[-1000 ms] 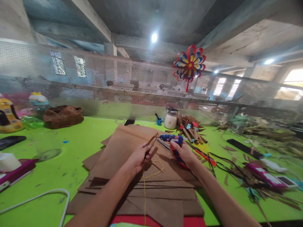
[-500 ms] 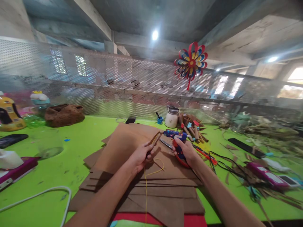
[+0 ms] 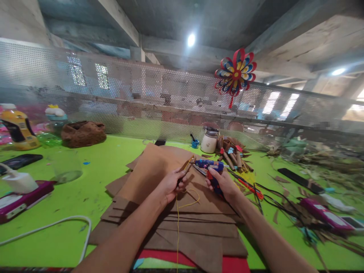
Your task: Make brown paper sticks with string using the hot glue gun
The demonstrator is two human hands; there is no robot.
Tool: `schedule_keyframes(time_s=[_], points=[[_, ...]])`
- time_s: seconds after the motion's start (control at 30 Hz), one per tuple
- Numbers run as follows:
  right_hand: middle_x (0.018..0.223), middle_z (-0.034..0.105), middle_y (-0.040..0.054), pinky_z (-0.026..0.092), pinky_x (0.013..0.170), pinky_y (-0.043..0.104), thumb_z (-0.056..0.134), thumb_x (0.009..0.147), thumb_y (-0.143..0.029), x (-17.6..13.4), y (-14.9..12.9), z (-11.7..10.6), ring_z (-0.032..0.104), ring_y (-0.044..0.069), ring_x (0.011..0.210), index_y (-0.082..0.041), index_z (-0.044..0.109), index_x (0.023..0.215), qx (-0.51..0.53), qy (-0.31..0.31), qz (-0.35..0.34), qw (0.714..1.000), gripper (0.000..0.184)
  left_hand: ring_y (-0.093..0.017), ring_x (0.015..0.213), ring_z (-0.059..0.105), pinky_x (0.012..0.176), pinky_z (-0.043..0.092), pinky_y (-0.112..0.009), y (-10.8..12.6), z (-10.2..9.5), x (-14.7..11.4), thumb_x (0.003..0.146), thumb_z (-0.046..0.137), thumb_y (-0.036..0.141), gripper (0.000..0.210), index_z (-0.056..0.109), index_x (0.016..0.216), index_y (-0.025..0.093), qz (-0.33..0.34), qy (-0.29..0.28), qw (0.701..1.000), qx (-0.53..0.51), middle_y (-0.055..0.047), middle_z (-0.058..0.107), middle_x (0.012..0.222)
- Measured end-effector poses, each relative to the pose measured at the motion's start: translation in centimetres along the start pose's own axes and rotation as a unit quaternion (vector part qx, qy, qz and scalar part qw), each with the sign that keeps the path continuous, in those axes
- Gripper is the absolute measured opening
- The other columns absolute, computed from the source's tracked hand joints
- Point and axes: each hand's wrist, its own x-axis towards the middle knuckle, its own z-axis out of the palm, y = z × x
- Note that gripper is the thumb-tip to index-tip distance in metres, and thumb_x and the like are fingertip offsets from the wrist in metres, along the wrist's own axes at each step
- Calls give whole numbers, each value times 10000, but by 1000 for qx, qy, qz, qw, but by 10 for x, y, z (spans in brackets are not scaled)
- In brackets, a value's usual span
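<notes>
Grip: right hand (image 3: 223, 184) clasps blue-and-red plastic glue gun (image 3: 209, 165); left hand (image 3: 173, 182) pinches brown strip (image 3: 188, 164).
Gun's long axis: near level, pointing left.
Strip: slants away rightward.

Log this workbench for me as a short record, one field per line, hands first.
Left hand: pinches a folded brown strip
Right hand: grips a glue gun, nozzle by the strip's tip; contact unclear
Below hands: yellow cord, stacked brown sheets
Table far side: white jar, blue pot
Table left: yellow bottle, clear cup
Overhead: flower ornament
</notes>
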Motion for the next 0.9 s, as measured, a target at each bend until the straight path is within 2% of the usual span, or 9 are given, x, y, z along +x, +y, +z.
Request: schedule_keyframes(time_s=[0.2,0.4,0.67,0.9], points=[[540,553,-17,342,420,202,570,792,-552,-2,0,3,479,82,415,-151,541,714,-26,-8,-3,1000,410,-4,361,269,365,103,-114,0,0,1,863,463,147,79,511,925,142,-7,22,1000,-1,60,405,566],[536,547,-20,348,419,201,567,803,-539,-3,2,4,478,82,418,-155,545,704,-31,-15,-12,999,398,-8,355,254,345,110,-99,3,1,0,868,439,136,172,514,1023,143,-23,14,999,-19,69,381,562],[533,541,-25,348,407,210,589,771,-562,-6,-3,9,470,87,409,-161,553,714,-44,-17,-9,999,407,-8,356,261,337,110,-93,5,2,-2,859,444,133,184,527,1024,132,-21,19,999,-26,68,379,567],[519,525,-19,334,425,217,527,830,-536,-8,-2,9,455,89,420,-165,539,687,-89,-32,-46,994,398,-6,360,255,347,88,-106,4,-3,1,833,500,162,158,533,985,133,-15,6,999,-34,72,365,570]])
